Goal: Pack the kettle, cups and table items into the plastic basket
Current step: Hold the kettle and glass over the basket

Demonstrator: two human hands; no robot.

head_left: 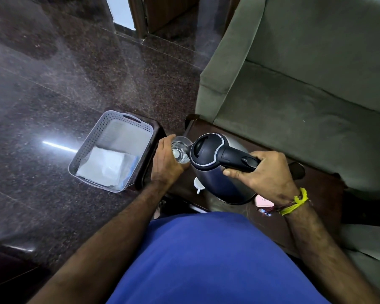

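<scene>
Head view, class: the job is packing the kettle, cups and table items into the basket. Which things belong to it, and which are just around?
Part of the job: kettle, glass cup, plastic basket, pink item.

Just around: green sofa, floor.

Readable text: none anywhere in view.
Kettle [215, 170]: dark lid and handle carry no legible brand or marking.
Pink item [264, 201] just beside the kettle's base: faint marks, too blurred to read.
White packet [103, 166] in the basket [116, 119]: no print can be made out.
</scene>
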